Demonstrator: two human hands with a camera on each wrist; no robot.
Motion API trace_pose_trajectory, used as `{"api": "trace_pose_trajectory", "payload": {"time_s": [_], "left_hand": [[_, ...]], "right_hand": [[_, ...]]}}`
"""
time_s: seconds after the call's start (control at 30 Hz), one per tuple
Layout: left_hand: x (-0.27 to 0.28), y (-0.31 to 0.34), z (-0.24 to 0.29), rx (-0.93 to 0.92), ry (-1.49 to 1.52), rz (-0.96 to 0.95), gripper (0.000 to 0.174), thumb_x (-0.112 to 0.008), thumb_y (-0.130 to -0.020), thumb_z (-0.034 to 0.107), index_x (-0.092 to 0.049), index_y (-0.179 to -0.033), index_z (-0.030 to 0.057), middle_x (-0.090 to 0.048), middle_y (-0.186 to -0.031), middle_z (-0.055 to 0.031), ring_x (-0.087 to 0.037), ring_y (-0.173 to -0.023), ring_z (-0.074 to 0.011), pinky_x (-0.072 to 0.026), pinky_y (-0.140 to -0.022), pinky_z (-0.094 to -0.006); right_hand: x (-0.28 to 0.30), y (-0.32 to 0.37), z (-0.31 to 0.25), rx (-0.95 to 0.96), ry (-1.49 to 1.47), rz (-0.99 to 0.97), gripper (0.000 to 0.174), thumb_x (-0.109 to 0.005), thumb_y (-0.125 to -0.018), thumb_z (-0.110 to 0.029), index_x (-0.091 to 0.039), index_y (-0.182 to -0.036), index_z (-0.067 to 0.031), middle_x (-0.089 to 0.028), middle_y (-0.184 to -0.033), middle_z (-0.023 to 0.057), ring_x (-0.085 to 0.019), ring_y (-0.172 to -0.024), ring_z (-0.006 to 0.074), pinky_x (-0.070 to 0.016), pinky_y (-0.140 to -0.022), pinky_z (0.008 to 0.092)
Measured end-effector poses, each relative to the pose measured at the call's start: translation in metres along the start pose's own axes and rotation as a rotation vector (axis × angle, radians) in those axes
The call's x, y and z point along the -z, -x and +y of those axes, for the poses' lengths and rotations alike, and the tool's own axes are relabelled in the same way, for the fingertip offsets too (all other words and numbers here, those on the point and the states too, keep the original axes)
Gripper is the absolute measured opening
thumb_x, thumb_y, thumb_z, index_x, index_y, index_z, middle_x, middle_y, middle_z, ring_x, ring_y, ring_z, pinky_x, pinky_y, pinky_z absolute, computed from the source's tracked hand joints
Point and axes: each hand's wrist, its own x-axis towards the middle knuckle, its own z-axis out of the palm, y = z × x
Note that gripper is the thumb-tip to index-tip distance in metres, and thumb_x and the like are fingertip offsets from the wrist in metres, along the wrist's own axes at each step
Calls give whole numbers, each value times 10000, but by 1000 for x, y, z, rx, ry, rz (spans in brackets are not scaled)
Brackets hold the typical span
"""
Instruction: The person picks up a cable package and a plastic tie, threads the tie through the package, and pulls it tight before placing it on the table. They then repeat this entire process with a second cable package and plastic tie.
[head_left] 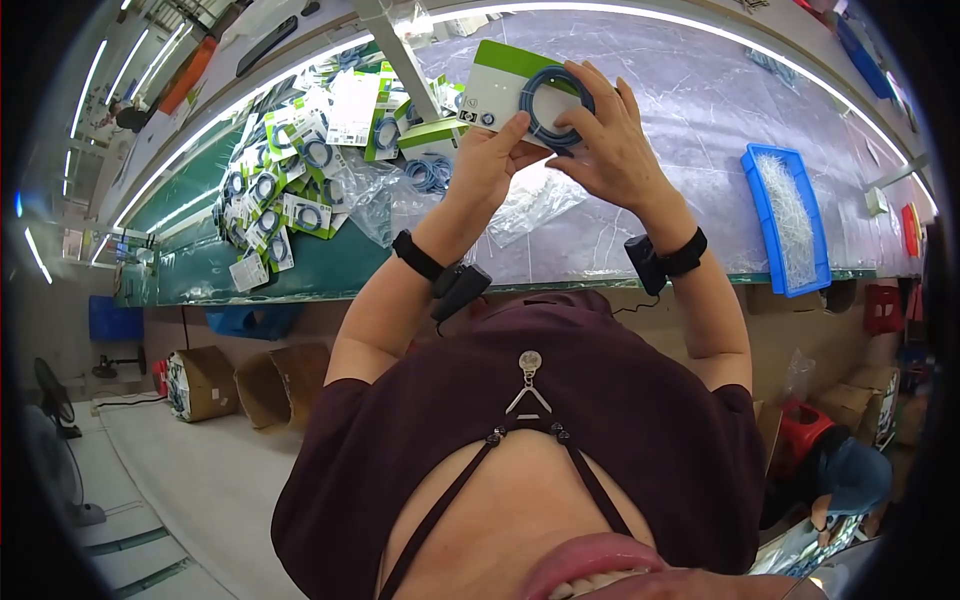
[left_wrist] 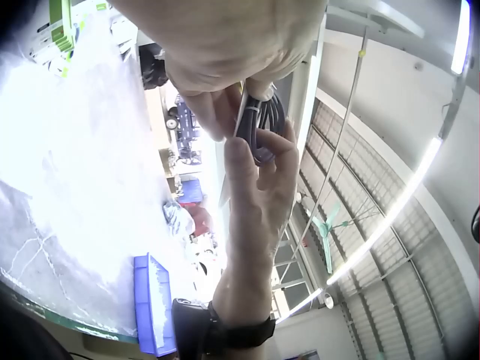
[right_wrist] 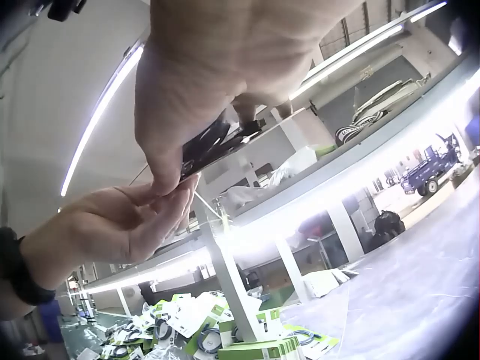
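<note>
The left hand (head_left: pixel 487 152) and the right hand (head_left: pixel 612 150) hold one white-and-green card (head_left: pixel 497 82) raised above the desk (head_left: pixel 690 100). The left grip pinches the card's lower edge between thumb and fingers. The right grip is curled around a blue cable coil (head_left: pixel 556 106) and holds it against the card face. A pile of packaged cards (head_left: pixel 285 195) lies on the desk to the left. A blue tray (head_left: pixel 760 200) sits well apart to the right.

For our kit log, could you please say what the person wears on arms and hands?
The left hand and right hand are bare. Each wrist has a black strap with a small black box; short maroon sleeves cover the upper arms.
</note>
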Motion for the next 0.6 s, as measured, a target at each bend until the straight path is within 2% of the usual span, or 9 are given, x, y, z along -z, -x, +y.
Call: {"api": "trace_pose_trajectory", "payload": {"time_s": [0.17,0.27,0.6], "left_hand": [[5,-1,0,75,123,-28,244,-548,-909,105,-534,-1124,-9,-623,-1031,-135,-636,-940,-263,-566,-801,-401],[4,0,2,91,117,-11,252,-550,-901,76,-521,-1135,-14,-616,-1037,-143,-634,-941,-276,-563,-819,-410],[-5,9,2,112,188,-5,248,-538,-900,45,-505,-1136,-28,-599,-1057,-155,-632,-938,-285,-559,-839,-417]], "right_hand": [[-1,-1,6,37,-53,-36,331,-757,-658,-164,-562,-915,-90,-366,-1389,137,-425,-1221,324,-302,-1025,515],[-7,-1,11,103,-65,19,264,-723,-697,-149,-571,-902,-82,-376,-1381,148,-440,-1200,333,-320,-1020,507],[-12,5,-2,50,-21,104,197,-693,-719,-116,-583,-877,-73,-422,-1351,139,-468,-1168,321,-355,-994,485]]}}
